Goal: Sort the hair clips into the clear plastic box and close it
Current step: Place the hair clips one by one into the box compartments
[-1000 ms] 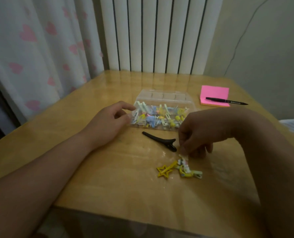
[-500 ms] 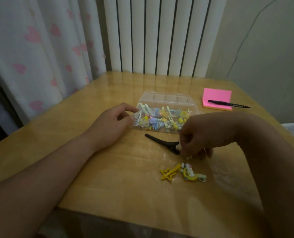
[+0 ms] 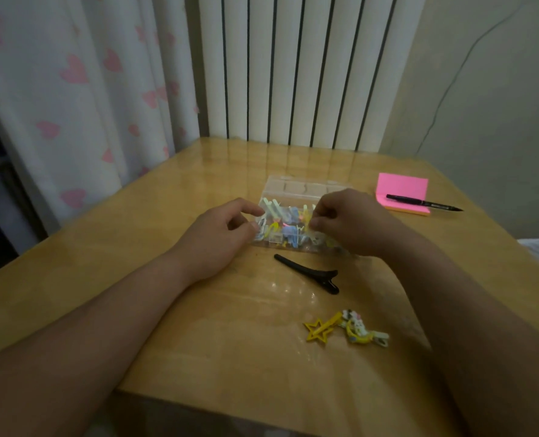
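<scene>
Clear plastic box (image 3: 296,189) sits mid-table, lid up. I see my left hand (image 3: 217,238) pinching its near corner, my right hand (image 3: 350,225) pinched over the clips inside; whether it holds one, I cannot tell. Loose clips (image 3: 347,331) look light, stiff, slippery: I'd pinch their flat sides.

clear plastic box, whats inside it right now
The clear plastic box holds a jumble of small pastel hair clips, pale green, blue and yellow. The right hand covers its right part and the left hand its left edge, hiding whatever lies there.
</scene>
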